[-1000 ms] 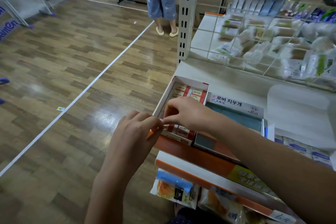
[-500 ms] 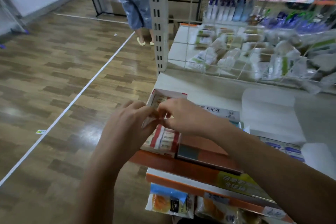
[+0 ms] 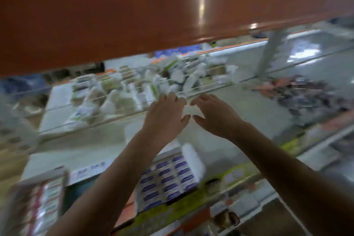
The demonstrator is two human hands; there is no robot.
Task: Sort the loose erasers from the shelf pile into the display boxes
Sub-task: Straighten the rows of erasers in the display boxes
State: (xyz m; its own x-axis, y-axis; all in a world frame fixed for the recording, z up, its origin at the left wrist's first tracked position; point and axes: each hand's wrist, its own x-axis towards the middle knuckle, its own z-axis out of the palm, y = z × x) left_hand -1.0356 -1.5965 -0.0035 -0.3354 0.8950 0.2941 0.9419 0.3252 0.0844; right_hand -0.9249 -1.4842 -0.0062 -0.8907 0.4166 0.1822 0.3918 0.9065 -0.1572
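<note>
- Under the orange upper shelf (image 3: 153,5), seen from the head camera, both hands have left the red-labelled box (image 3: 38,203) and reach deep: left hand (image 3: 164,115) and right hand (image 3: 214,115) with fingers spread, holding nothing.
- That suggests a fresh pick; the loose eraser pile (image 3: 306,97) lies well right of them.
- A full box of blue-labelled erasers (image 3: 168,178) sits below the forearms; wire dividers (image 3: 134,90) fence blurred packets behind.
</note>
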